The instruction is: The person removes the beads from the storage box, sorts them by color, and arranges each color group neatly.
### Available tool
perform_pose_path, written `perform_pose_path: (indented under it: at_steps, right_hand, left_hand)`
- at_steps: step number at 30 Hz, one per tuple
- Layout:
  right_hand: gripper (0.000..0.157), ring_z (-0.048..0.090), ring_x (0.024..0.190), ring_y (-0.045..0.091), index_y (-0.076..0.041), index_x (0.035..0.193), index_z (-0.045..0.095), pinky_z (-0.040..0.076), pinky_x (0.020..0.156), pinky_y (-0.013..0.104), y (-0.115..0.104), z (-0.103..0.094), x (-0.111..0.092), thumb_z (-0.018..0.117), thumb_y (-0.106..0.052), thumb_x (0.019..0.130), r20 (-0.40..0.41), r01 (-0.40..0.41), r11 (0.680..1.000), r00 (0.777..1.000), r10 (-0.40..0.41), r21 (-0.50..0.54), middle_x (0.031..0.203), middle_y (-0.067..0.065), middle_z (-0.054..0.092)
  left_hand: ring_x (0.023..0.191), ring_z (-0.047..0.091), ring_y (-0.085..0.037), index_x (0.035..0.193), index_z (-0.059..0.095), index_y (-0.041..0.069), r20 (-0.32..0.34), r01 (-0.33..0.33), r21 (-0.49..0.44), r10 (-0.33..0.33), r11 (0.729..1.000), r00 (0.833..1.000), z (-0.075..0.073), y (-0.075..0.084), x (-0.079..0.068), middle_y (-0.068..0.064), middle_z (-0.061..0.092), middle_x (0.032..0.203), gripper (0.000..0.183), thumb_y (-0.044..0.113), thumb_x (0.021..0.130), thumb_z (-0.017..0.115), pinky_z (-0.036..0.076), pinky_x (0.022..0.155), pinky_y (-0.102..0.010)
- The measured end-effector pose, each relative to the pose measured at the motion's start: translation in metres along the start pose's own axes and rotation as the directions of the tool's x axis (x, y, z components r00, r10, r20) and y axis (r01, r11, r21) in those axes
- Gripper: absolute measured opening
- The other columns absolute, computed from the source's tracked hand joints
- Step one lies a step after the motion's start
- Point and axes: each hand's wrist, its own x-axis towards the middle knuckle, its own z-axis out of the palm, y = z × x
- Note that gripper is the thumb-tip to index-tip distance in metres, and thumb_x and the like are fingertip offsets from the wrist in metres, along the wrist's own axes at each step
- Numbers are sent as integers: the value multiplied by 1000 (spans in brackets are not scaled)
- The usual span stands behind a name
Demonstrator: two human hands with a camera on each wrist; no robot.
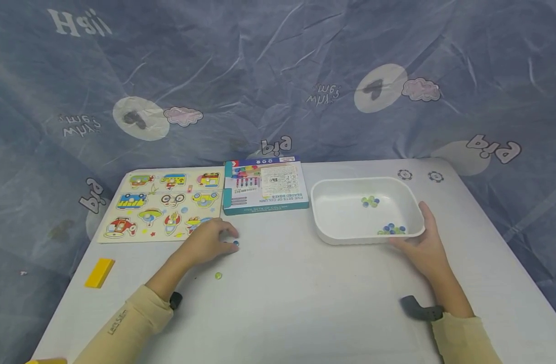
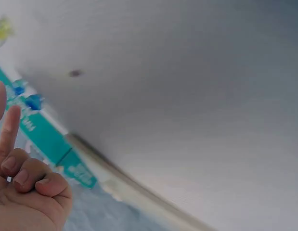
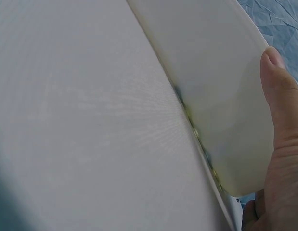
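My left hand (image 1: 208, 242) is low over the table's left half, thumb and forefinger held apart around a small blue glass bead (image 1: 236, 243). The left wrist view shows its other fingers (image 2: 31, 175) curled toward the palm, with blurred blue beads (image 2: 34, 102) just past the forefinger. A yellow-green bead (image 1: 218, 275) lies nearer the front. On the right, my right hand (image 1: 425, 250) grips the near right corner of a white plastic tub (image 1: 341, 202), its thumb (image 3: 278, 96) along the wall. Blue and green beads (image 1: 392, 228) sit inside, with a smaller cluster (image 1: 370, 201) farther back.
Behind the left hand lies a wooden vehicle puzzle board (image 1: 159, 202). Beside it is a teal-edged boxed bead set (image 1: 266, 187). A yellow block (image 1: 99, 273) rests near the table's left edge. A patterned blue cloth (image 1: 259, 76) hangs behind the table.
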Motion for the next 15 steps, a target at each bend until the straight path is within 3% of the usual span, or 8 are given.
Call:
perform_pose_path:
  at_steps: [4,9,11,15]
  right_hand:
    - [118,11,146,34,-38,150,-5,6,116,57,0,-1,0,83,-29,71,1,-4,1000,1000,4,-8,160,1,12]
    - [117,11,146,34,-37,150,-5,6,116,57,-2,-1,0,82,-29,72,1,2,1000,1000,-2,-9,160,2,11]
    - [117,11,146,34,-37,150,-5,6,116,57,-2,-1,0,82,-29,72,0,4,1000,1000,-4,-13,160,2,11]
    - [116,11,146,34,-37,150,-5,6,116,57,-1,-1,-1,82,-28,73,2,9,1000,1000,-9,-14,160,1,10]
  left_hand:
    - [114,57,-20,105,68,25,-32,-57,-22,56,998,998,-6,20,-3,5,63,114,30,33,78,77,46,96,-42]
    - [115,59,-23,105,67,29,-61,-149,-74,144,986,988,-8,68,-6,8,63,116,28,33,79,76,48,95,-39]
    - [112,59,-19,105,65,32,-59,-193,-77,189,978,980,-6,89,-6,12,62,114,28,34,79,75,49,93,-35]
    - [90,56,-12,111,63,32,-52,-308,-56,305,950,951,0,129,2,8,59,93,31,38,83,71,47,75,-27]
